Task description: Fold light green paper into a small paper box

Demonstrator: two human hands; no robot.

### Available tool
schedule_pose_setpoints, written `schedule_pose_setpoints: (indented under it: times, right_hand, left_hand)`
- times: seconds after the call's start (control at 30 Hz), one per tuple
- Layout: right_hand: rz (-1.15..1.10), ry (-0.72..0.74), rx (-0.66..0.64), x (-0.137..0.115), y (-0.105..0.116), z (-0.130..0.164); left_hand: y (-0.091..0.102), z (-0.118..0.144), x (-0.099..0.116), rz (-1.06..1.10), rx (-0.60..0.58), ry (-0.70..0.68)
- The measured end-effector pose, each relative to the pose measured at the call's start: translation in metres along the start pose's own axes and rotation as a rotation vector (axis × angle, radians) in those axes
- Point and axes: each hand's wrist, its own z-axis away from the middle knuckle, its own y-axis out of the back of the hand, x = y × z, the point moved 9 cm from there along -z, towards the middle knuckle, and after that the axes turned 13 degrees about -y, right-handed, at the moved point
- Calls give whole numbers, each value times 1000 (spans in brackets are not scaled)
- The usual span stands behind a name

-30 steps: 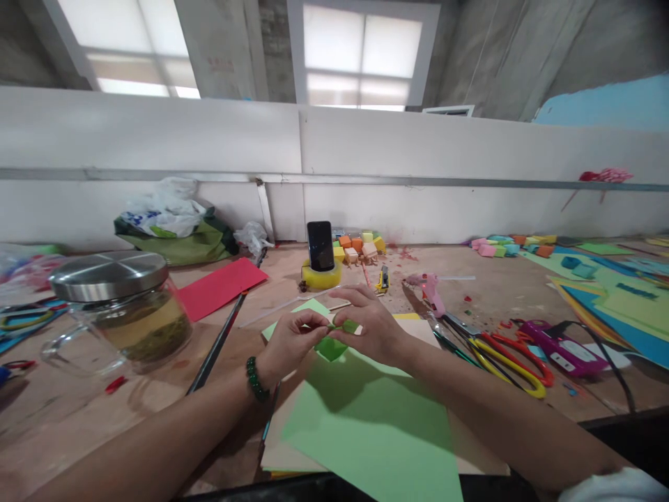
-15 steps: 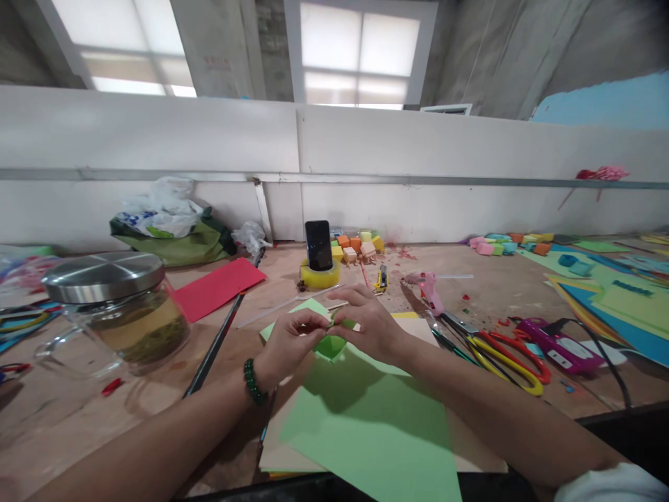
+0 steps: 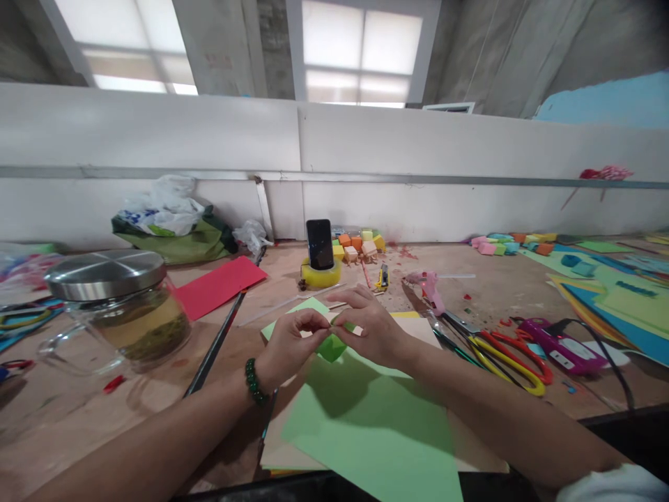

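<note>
In the head view, the left hand (image 3: 293, 341) and right hand (image 3: 368, 328) were both closed in a pinch on a small folded green paper piece (image 3: 332, 344), held just above a light green sheet (image 3: 376, 425). A lidded glass jar (image 3: 118, 307) stood well left; red scissors (image 3: 515, 355) lay near on the right. The piece looked creased, bright green.

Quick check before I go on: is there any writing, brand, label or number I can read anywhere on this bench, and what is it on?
No text here is legible.
White plastic bag: blue print, too blurred to read.
Purple tool: a white label, too small to read.
Phone: screen dark, nothing shown.
Glass jar: no label visible.
The folded green paper in both hands: plain.
</note>
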Motion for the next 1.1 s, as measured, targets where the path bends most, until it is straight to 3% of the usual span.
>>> schedule_pose_setpoints:
  times: [0.13, 0.27, 0.33, 0.43, 0.73, 0.87, 1.0, 1.1]
  right_hand:
    - [-25, 9, 27, -1, 3, 0]
    - [-8, 9, 18, 3, 3, -1]
    - [2, 8, 16, 4, 4, -2]
    - [25, 29, 43, 0, 6, -1]
    - [151, 44, 132, -4, 10, 4]
    - [191, 118, 194, -8, 15, 7]
    - [214, 138, 217, -5, 19, 9]
    - [187, 141, 211, -2, 20, 9]
  left_hand:
    - [-5, 0, -2, 59, -38, 64]
    - [-31, 5, -12, 385, -216, 236]
    - [-36, 9, -17, 463, -246, 315]
    - [-32, 9, -21, 435, -195, 325]
    - [-8, 1, -12, 152, 29, 68]
    - [-3, 5, -14, 217, 100, 110]
    - [-10, 7, -14, 459, 41, 190]
    - [-12, 7, -20, 501, 2, 271]
